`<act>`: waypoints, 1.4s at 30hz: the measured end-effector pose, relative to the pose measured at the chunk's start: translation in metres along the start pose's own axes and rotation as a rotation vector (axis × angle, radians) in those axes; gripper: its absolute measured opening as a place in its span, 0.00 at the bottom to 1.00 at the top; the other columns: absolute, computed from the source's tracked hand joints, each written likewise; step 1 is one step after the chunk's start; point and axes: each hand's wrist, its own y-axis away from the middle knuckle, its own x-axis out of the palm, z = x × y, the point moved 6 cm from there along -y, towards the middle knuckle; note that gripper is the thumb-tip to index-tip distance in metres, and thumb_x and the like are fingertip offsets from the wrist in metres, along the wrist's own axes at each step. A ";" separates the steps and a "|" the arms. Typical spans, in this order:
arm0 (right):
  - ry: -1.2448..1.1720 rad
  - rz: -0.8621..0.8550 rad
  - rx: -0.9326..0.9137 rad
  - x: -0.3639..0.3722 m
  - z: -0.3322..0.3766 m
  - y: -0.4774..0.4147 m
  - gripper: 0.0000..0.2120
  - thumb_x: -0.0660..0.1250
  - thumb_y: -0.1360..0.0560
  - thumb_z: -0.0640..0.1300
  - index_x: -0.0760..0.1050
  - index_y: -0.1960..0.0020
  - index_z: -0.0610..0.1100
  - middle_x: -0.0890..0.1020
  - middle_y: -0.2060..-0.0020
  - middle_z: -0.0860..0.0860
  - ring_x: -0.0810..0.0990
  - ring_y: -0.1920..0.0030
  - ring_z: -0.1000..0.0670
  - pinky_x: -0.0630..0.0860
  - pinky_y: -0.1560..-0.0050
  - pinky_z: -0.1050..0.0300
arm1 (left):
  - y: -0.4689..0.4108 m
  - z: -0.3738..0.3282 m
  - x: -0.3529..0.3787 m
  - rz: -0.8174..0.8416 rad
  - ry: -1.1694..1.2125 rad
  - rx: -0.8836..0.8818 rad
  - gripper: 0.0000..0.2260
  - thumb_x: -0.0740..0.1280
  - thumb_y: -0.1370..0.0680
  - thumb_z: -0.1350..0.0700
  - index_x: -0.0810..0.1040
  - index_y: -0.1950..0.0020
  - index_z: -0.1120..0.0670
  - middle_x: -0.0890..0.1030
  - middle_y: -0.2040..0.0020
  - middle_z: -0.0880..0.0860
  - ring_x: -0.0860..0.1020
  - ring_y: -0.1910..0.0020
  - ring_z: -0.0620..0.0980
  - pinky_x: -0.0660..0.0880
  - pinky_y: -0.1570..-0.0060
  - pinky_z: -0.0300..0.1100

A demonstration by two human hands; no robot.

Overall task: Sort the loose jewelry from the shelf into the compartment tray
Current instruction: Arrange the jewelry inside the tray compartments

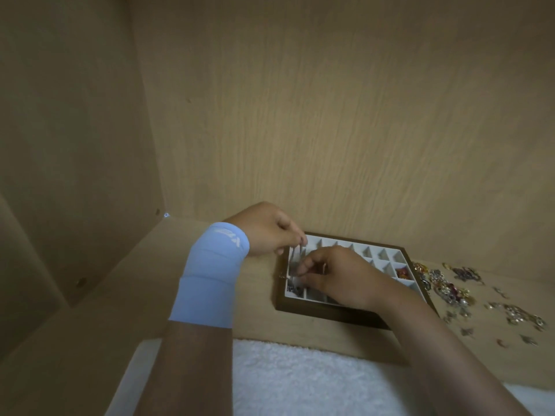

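A thin silvery piece [298, 253] is pinched at its upper end between the thumb and fingertips of the left hand [265, 231], while its lower end is nipped by the curled fingers of the right hand [339, 279]. Whether it is a chain or an earring cannot be told. It is held over the left column of the compartment tray [330, 312], which is set on the wooden shelf [255, 298] close to the back panel [330, 130]. A dark piece [292, 288] is lodged in the near left compartment and a red-orange piece [402, 273] in a right one. The loose jewelry [450, 291] is scattered on the shelf just right of the tray. A light-blue sleeve [210, 271] is worn at the left wrist, and white terry cloth [300, 379] is spread nearest
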 end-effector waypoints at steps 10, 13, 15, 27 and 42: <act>0.318 -0.031 0.065 0.001 -0.006 0.003 0.03 0.73 0.27 0.50 0.85 0.54 0.54 0.84 0.60 0.59 0.80 0.57 0.59 0.80 0.49 0.54 | 0.003 0.027 0.049 0.044 0.033 -0.043 0.06 0.71 0.27 0.59 0.87 0.56 0.49 0.84 0.63 0.40 0.81 0.59 0.38 0.76 0.50 0.34; 0.315 -0.035 0.052 0.001 -0.007 0.005 0.04 0.71 0.26 0.51 0.84 0.55 0.54 0.83 0.60 0.59 0.80 0.56 0.58 0.80 0.49 0.53 | 0.009 0.041 0.048 -0.153 0.086 -0.043 0.10 0.69 0.27 0.62 0.85 0.53 0.49 0.84 0.56 0.46 0.81 0.54 0.44 0.76 0.47 0.35; 0.304 -0.058 0.038 -0.002 -0.005 0.005 0.04 0.70 0.26 0.52 0.84 0.55 0.54 0.83 0.60 0.60 0.80 0.57 0.59 0.80 0.50 0.54 | 0.016 0.052 0.041 -0.285 0.165 -0.052 0.12 0.67 0.25 0.65 0.83 0.52 0.48 0.82 0.54 0.48 0.80 0.54 0.46 0.75 0.47 0.35; 0.256 -0.066 -0.065 0.004 0.002 0.003 0.04 0.71 0.24 0.51 0.85 0.51 0.55 0.83 0.55 0.61 0.78 0.55 0.62 0.76 0.52 0.62 | 0.024 0.064 0.043 -0.261 0.073 -0.153 0.04 0.73 0.28 0.56 0.83 0.59 0.47 0.80 0.66 0.41 0.78 0.62 0.37 0.69 0.61 0.28; 0.273 -0.064 -0.171 0.017 0.006 0.003 0.07 0.70 0.23 0.50 0.85 0.48 0.57 0.76 0.58 0.60 0.75 0.57 0.60 0.75 0.52 0.58 | 0.024 0.057 0.050 -0.249 -0.038 -0.010 0.06 0.72 0.27 0.56 0.79 0.52 0.47 0.78 0.51 0.45 0.73 0.61 0.37 0.65 0.62 0.23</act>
